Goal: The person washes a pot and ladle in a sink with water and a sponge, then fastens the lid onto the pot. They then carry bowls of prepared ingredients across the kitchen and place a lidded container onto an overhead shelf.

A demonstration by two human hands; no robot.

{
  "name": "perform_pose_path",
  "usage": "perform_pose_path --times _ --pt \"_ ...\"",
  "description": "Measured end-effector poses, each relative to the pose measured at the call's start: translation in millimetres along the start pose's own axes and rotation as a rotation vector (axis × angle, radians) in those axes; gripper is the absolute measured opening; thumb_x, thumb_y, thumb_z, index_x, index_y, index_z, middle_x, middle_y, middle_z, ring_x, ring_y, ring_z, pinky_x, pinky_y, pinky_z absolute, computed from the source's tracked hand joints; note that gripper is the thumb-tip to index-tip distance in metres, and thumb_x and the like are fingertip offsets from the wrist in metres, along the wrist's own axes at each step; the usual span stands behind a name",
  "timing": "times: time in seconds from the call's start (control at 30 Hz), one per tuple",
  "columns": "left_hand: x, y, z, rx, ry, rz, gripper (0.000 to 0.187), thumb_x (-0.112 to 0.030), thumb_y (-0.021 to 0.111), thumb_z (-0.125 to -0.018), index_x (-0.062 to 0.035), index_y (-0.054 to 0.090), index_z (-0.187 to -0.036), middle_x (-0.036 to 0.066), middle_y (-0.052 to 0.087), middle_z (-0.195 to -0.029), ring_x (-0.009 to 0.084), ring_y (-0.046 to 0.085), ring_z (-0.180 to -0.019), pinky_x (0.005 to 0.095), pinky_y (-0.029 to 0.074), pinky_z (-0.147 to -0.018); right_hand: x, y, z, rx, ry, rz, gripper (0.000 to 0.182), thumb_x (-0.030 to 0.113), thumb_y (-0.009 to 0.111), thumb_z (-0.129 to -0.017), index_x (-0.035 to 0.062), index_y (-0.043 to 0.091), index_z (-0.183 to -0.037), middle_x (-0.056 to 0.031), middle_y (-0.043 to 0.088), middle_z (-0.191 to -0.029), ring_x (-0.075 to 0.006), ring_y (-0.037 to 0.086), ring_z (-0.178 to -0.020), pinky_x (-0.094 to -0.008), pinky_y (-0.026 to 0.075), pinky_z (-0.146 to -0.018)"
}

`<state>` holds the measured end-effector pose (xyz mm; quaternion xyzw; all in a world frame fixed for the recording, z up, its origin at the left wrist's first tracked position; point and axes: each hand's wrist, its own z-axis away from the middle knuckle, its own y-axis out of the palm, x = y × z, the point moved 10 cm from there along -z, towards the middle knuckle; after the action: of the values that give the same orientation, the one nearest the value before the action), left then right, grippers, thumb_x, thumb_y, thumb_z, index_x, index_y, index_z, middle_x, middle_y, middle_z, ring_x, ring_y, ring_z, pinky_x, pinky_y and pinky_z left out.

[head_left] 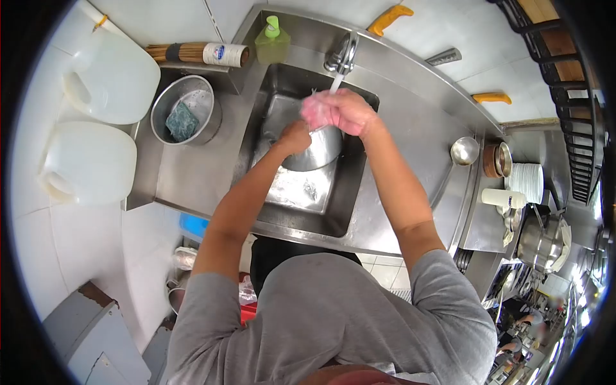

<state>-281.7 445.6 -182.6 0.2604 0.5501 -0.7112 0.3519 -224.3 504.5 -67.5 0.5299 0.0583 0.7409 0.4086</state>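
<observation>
Under the running faucet (341,56), my right hand (351,111) is closed on a wet pink cloth or mesh scrubber (314,111); water splashes over it. Just below and to the left, my left hand (295,138) is closed at the edge of a shiny metal pot (316,154), seemingly gripping its rim or handle; the exact hold is hidden. The pot sits in the steel sink (262,106), under both hands, and part of its rim is covered by them. Light glares off the wet sink bottom beside the pot.
Left of the sink stands a metal pot (212,119) with a green scouring pad (182,122). A green soap bottle (272,42) stands behind. Two large plastic jugs (90,160) are at far left. A ladle (464,151) and stacked plates (529,181) are to the right.
</observation>
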Motion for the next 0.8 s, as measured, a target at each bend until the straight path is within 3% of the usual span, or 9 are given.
perform_pose_path --times 0.2,0.3,0.33,0.43,0.47,0.57,0.63,0.77,0.8 --pt "45.0 -23.1 35.4 -0.027 -0.182 0.68 0.032 -0.007 0.061 -0.088 -0.0001 0.064 -0.119 0.007 0.069 -0.105 0.0186 0.065 -0.094 0.0337 0.052 -0.081 95.9 -123.2 5.1 -0.874 -0.501 0.993 0.033 0.015 0.067 -0.091 0.0042 0.065 -0.123 -0.0128 0.072 -0.101 -0.019 0.067 -0.09 -0.0308 0.052 -0.079" --pt "44.6 -38.0 75.1 -0.008 -0.163 1.058 0.032 -0.006 0.059 -0.092 -0.0009 0.062 -0.124 0.006 0.068 -0.108 0.0171 0.065 -0.093 0.0308 0.052 -0.081 63.5 -178.9 -49.1 -0.705 -0.377 0.76 0.039 0.018 0.068 -0.091 0.0075 0.063 -0.128 -0.0123 0.071 -0.103 -0.0214 0.064 -0.097 -0.0334 0.05 -0.084" --pt "48.2 -40.0 90.8 -0.042 -0.201 1.178 0.033 -0.007 0.059 -0.093 -0.0016 0.061 -0.125 0.006 0.068 -0.108 0.0168 0.065 -0.093 0.0306 0.053 -0.082 63.0 -185.2 -61.8 -0.694 -0.508 0.74 0.035 0.029 0.064 -0.095 0.0048 0.064 -0.12 -0.0119 0.07 -0.092 -0.022 0.066 -0.077 -0.0357 0.053 -0.068" --pt "57.9 -39.5 128.4 -0.113 -0.274 1.428 0.033 -0.01 0.059 -0.096 -0.002 0.058 -0.129 0.007 0.068 -0.109 0.0172 0.066 -0.093 0.0318 0.054 -0.082 43.9 -193.5 -70.8 -0.714 -0.135 0.345 0.037 0.041 0.057 -0.099 0.0063 0.065 -0.108 -0.0102 0.068 -0.079 -0.0191 0.059 -0.056 -0.0355 0.047 -0.048" --pt "58.5 -39.8 137.9 -0.129 -0.287 1.49 0.034 -0.011 0.059 -0.097 -0.0019 0.057 -0.13 0.007 0.068 -0.109 0.0177 0.066 -0.094 0.0324 0.055 -0.082 31.3 -204.1 -85.7 -0.671 -0.106 0.148 0.055 0.058 0.044 -0.1 0.0052 0.062 -0.101 -0.0083 0.065 -0.071 -0.0152 0.049 -0.043 -0.0315 0.035 -0.037" --pt "54.2 -45.9 161.1 -0.245 -0.25 1.555 0.033 -0.013 0.061 -0.097 0.0005 0.057 -0.127 0.007 0.067 -0.107 0.0181 0.067 -0.095 0.0342 0.056 -0.081 18.9 -188.2 -73.6 -0.607 0.048 -0.033 0.07 0.067 0.038 -0.098 0.0007 0.06 -0.107 -0.0101 0.067 -0.075 -0.0162 0.054 -0.049 -0.0308 0.037 -0.04" --pt "66.7 -42.7 174.7 -0.34 -0.301 1.539 0.033 -0.015 0.063 -0.097 0.0009 0.058 -0.125 0.007 0.067 -0.106 0.0194 0.067 -0.096 0.037 0.057 -0.08 20.5 -171.1 -33.3 -0.724 -0.067 0.05 0.074 0.067 0.036 -0.099 -0.0019 0.06 -0.11 -0.0083 0.068 -0.077 -0.0151 0.059 -0.058 -0.0284 0.039 -0.044" --pt "67.7 -46.7 184.3 -0.451 -0.366 1.571 0.033 -0.02 0.068 -0.095 -0.0002 0.059 -0.12 0.007 0.066 -0.104 0.0212 0.067 -0.093 0.0413 0.057 -0.08 0.9 -111.3 119.5 -0.965 -0.586 0.188 0.039 0.04 0.055 -0.102 0.0063 0.062 -0.082 -0.0011 0.062 -0.068 -0.0081 0.051 -0.056 -0.0262 0.038 -0.047" --pt "75.3 -44.3 177.8 -0.367 -0.313 1.595 0.03 -0.022 0.072 -0.093 -0.002 0.062 -0.113 0.006 0.066 -0.102 0.0217 0.066 -0.091 0.043 0.057 -0.079 -25.7 -99.6 155.7 -1.038 -0.504 0.3 0.041 0.038 0.055 -0.102 0.0056 0.061 -0.078 -0.0008 0.062 -0.068 -0.0077 0.052 -0.058 -0.026 0.04 -0.05"
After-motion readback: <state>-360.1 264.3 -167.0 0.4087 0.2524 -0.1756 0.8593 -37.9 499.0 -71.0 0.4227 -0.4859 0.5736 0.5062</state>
